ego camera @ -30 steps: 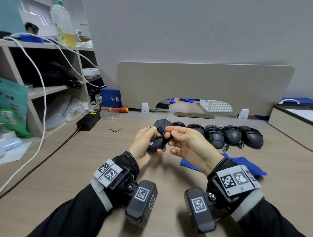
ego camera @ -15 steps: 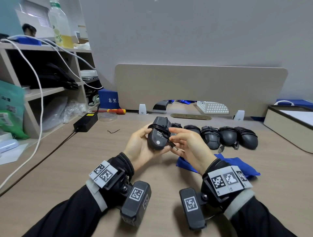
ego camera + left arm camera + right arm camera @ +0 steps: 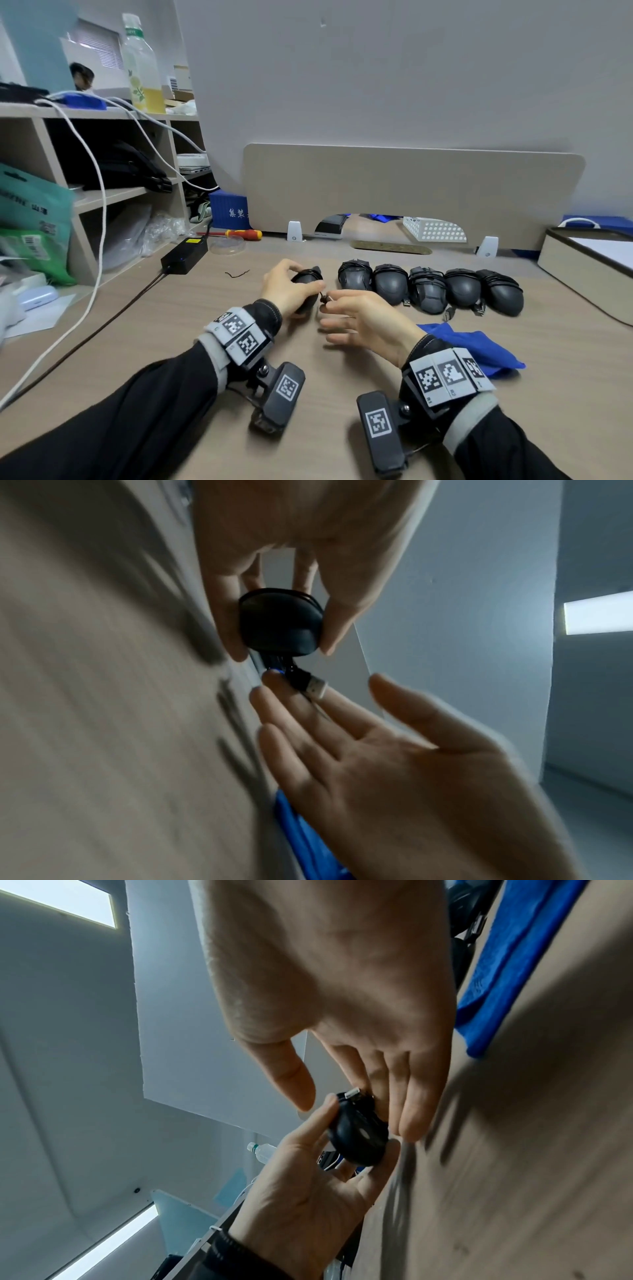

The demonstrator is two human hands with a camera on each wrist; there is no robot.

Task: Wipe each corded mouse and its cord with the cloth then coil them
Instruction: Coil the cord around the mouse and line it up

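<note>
My left hand [image 3: 286, 291] grips a black mouse [image 3: 310, 281] with its cord wound round the body, at the left end of a row of several coiled black mice [image 3: 428, 289]. It is low at the desk; I cannot tell whether it touches. The left wrist view shows my thumb and fingers curled round the mouse [image 3: 281, 623]. The cord's USB plug [image 3: 313, 688] sticks out and lies against the straight fingers of my right hand [image 3: 359, 318]. In the right wrist view my right thumb [image 3: 298, 1093] stands apart from the plug [image 3: 352, 1092]. The blue cloth [image 3: 479, 346] lies crumpled behind my right wrist.
A black power brick [image 3: 185, 255] and its cable run along the desk's left side below the shelf unit [image 3: 102, 198]. A red-yellow screwdriver [image 3: 243, 234] and a short black tie [image 3: 236, 274] lie behind. A beige divider [image 3: 411, 192] closes the back; a box [image 3: 589, 263] stands right.
The mouse was held up and turned over with my right hand pinching at its cord. It has come down, top side up, to the row's left end, and my right hand has opened.
</note>
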